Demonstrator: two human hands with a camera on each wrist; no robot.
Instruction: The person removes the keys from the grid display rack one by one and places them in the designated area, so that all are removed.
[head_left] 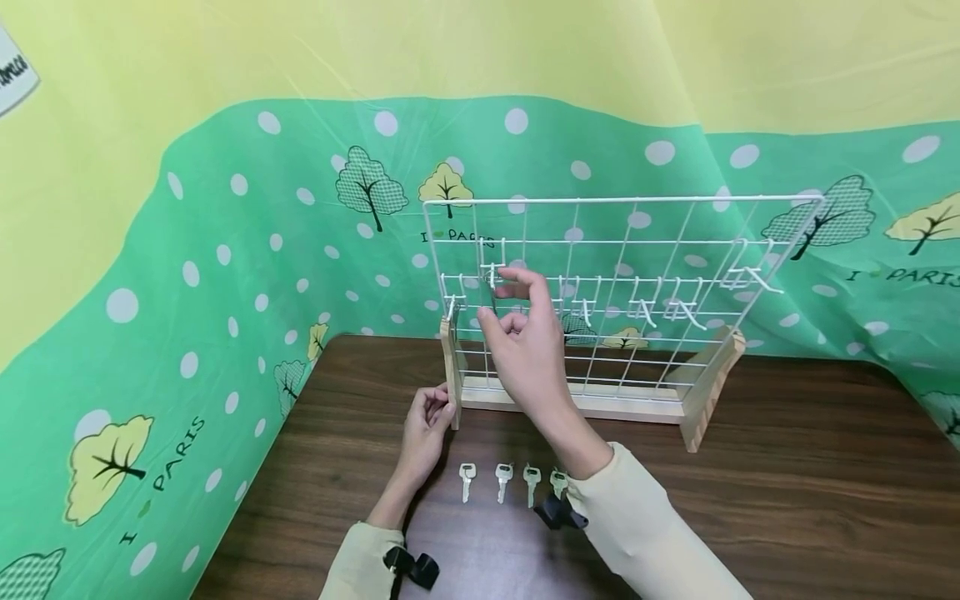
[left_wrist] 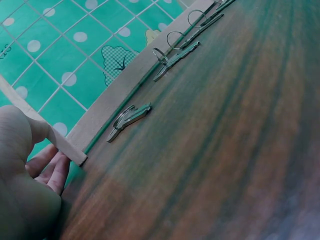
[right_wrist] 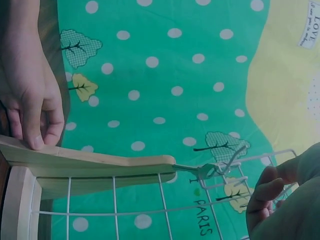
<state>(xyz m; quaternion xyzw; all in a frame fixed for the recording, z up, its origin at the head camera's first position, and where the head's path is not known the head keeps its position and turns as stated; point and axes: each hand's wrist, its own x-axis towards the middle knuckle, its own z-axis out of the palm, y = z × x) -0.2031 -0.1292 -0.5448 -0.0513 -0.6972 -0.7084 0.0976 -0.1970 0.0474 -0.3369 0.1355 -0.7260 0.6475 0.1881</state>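
Note:
A white wire grid rack [head_left: 570, 242] with wooden ends stands on the table. My left hand [head_left: 427, 429] pinches the rack's left wooden end [head_left: 452, 367], thumb on one face and fingers on the other. Up at the left hook [right_wrist: 236, 157], a key [right_wrist: 206, 171] hangs by its ring. Beside it is my right hand [head_left: 528, 342], fingers loosely bent and apart from the key in the right wrist view; it partly covers that hook in the head view. Several keys with rings, including the leftmost key [head_left: 467, 482], lie in a row before the rack.
More white hooks, such as the far right hook [head_left: 750, 279], project from the grid toward me. The brown wooden table [head_left: 810, 500] extends on both sides. Behind it hangs a green and yellow patterned cloth [head_left: 300, 208].

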